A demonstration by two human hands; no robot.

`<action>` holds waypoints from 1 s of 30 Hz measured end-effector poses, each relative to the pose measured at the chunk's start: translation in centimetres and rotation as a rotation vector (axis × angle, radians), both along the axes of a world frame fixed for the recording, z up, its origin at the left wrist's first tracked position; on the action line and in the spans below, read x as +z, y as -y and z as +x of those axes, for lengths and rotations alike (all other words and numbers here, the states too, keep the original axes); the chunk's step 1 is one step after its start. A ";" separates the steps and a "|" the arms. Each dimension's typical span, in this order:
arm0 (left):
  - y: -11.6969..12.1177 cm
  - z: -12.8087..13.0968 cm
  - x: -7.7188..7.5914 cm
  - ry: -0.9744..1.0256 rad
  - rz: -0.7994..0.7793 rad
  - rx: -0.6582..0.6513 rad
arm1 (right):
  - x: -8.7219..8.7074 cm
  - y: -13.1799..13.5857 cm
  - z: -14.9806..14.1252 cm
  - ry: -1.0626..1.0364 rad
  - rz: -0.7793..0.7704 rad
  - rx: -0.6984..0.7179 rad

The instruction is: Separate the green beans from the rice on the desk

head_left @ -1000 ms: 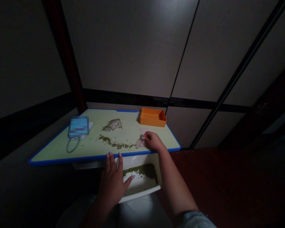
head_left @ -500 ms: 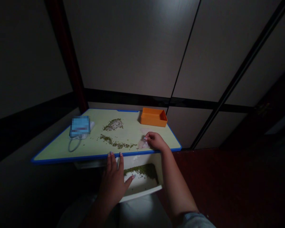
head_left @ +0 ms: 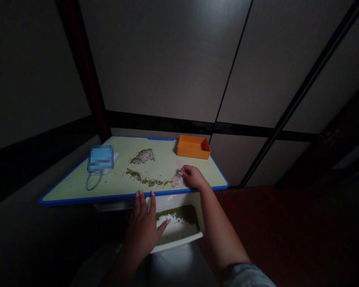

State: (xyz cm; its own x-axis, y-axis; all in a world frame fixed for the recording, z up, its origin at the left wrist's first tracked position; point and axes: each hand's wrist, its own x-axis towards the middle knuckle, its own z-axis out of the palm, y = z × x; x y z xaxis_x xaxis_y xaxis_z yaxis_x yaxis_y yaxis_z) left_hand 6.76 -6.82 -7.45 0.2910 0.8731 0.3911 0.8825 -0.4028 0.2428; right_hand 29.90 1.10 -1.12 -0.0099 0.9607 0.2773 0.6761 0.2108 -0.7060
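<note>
My right hand (head_left: 192, 176) is closed in a pinch over the right part of the tabletop, holding a clear pinkish plastic piece (head_left: 177, 180) that lies low against the surface. A strip of small green beans or grains (head_left: 148, 181) ends just left of that piece. Farther back sits a pile of mixed green and pale grains (head_left: 143, 156). My left hand (head_left: 145, 229) has its fingers spread, the tips at the table's blue front edge and the thumb over a pulled-out white drawer (head_left: 176, 238). Green grains (head_left: 187, 214) lie inside the drawer.
An orange box (head_left: 193, 149) stands at the back right of the pale table (head_left: 74, 187). On the left is a blurred blue device (head_left: 101, 158) with a grey cable loop (head_left: 94, 181). Cabinet panels (head_left: 173, 71) rise behind the table.
My right hand has moved slightly left with the clear pinkish plastic piece, closer to the strip of grains. My left hand stays in place.
</note>
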 end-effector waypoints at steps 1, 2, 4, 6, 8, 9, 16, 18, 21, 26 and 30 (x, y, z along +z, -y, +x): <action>0.0 0.0 0.0 0.000 0.000 0.000 | 0.0 0.0 0.1 -0.004 0.001 0.006; 0.0 0.0 0.0 -0.001 0.000 0.000 | -0.1 0.0 0.1 -0.009 0.002 0.012; 0.0 0.0 -0.1 -0.002 0.000 -0.001 | -0.1 0.0 0.3 -0.020 0.001 0.022; 0.0 -0.1 -0.1 -0.003 -0.001 -0.006 | -0.2 0.0 0.6 -0.029 -0.001 0.033; -0.1 -0.1 -0.1 -0.004 -0.001 -0.010 | -0.3 0.0 0.7 -0.038 -0.003 0.039; -0.1 -0.1 -0.1 -0.005 -0.001 -0.012 | -0.4 0.0 0.8 -0.043 -0.004 0.040; 0.0 -0.1 0.0 -0.004 0.002 -0.008 | -0.3 0.2 0.7 -0.058 -0.021 0.061; 0.0 -0.1 0.1 -0.004 0.001 -0.007 | -0.1 0.2 0.6 -0.053 -0.018 0.061; 0.0 -0.1 0.1 -0.007 -0.003 -0.010 | 0.1 0.3 0.3 -0.037 -0.013 0.051; 0.0 -0.1 0.1 -0.007 -0.004 -0.008 | 0.3 0.5 0.2 0.004 -0.010 0.009; 0.0 -0.1 0.1 -0.006 -0.003 -0.009 | 0.3 0.5 0.3 0.048 -0.006 -0.047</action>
State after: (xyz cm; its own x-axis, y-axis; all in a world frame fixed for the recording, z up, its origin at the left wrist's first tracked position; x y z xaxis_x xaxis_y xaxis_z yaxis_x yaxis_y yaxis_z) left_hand 6.61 -6.87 -7.38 0.3013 0.8719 0.3861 0.8804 -0.4099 0.2385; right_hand 30.18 0.59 -0.85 0.0225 0.9620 0.2722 0.7183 0.1738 -0.6736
